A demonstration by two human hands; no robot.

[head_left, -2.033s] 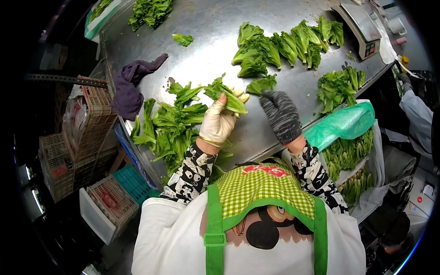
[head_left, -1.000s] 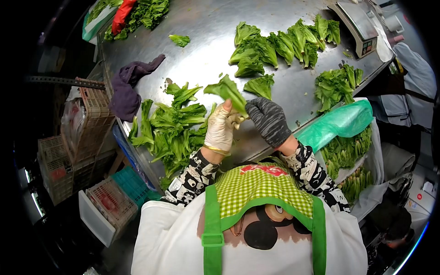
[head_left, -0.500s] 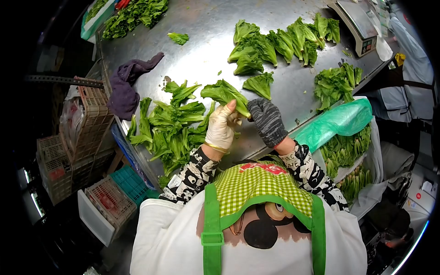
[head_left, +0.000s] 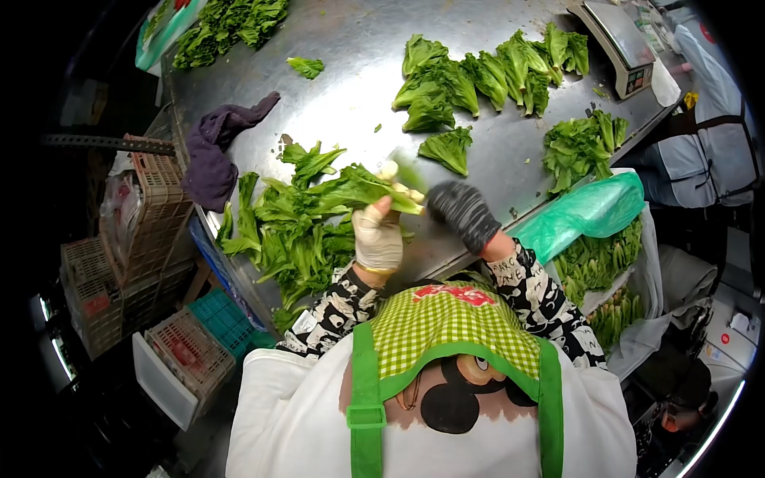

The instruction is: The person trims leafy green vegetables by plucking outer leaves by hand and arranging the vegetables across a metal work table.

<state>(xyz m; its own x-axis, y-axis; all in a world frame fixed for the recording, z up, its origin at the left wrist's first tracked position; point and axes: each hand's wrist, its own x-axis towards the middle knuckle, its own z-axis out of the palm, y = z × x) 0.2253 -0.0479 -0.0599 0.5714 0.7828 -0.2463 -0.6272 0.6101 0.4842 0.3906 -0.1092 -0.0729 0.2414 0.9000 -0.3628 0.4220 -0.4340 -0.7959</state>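
My left hand (head_left: pixel 378 240), in a pale thin glove, grips a green lettuce head (head_left: pixel 349 191) with the thumb on top and fingertips behind it. The cut stem end points right, toward my right hand (head_left: pixel 462 215). That hand wears a dark grey knitted glove, slightly smeared by motion, and its fingers are curled. Whatever it may hold is hidden. A blurred green streak shows just above the stem. Left of my left hand lies a loose pile of lettuce (head_left: pixel 299 251). One small trimmed head (head_left: pixel 448 150) lies on the metal table (head_left: pixel 343 103) beyond my right hand.
Several lettuce heads (head_left: pixel 486 80) lie in a row at the back, near a scale (head_left: pixel 617 44). Another bunch (head_left: pixel 578 151) is at right, above green plastic (head_left: pixel 586 213) and a lettuce-filled crate (head_left: pixel 602 259). A purple cloth (head_left: pixel 213 155) and crates (head_left: pixel 155 207) are at left.
The lettuce in my left hand has turned flatter and shifted left, its leaves now over the pile. My right hand has moved slightly down, away from the stem.
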